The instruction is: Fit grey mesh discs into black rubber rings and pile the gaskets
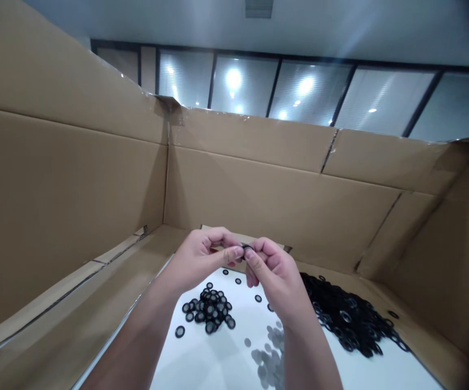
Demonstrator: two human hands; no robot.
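Observation:
My left hand and my right hand meet in front of me above a white sheet. Both pinch a small black ring between thumb and fingertips; the ring is mostly hidden by the fingers. Below the hands lies a small heap of black rings with mesh centres. A much larger pile of thin black rings spreads to the right. Several small grey discs lie near my right forearm.
Tall cardboard walls enclose the work area on the left, back and right. A cardboard flap lies flat along the left. A few loose rings are scattered on the sheet. Windows with light reflections show above the back wall.

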